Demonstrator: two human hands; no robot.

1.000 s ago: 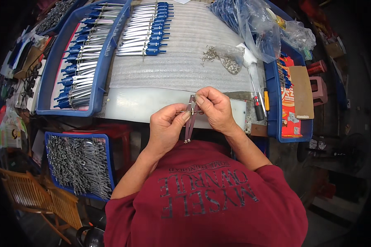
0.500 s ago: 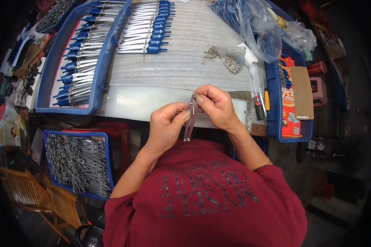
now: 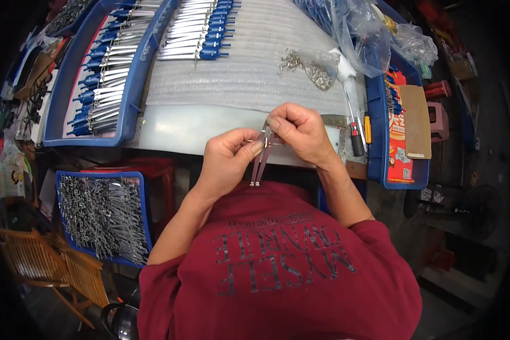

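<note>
Both hands hold one slim, shiny metal piece with two long legs, which looks like a drawing compass [image 3: 259, 166]. Its legs point down toward my shirt, slightly apart at their small tips. My left hand [image 3: 225, 161] pinches its middle between thumb and bent fingers, around a small crosswise part. With thumb and forefinger, my right hand [image 3: 305, 136] grips the upper end. The fingers hide much of the top. On the foam-covered table lies a row of similar silver-legged pieces with blue tops [image 3: 209, 54], beyond my left hand.
A blue tray [image 3: 129, 110] at the left holds more blue-topped pieces. Below it, another blue bin [image 3: 147, 218] is full of grey metal parts. Small screws [image 3: 318, 76] lie on the foam, near screwdrivers [image 3: 357, 144] and a blue tray [image 3: 381, 170] at the right.
The view has shifted slightly, so the table sits higher in it. My left fingers have closed in a little around the compass middle; both hands keep their hold.
</note>
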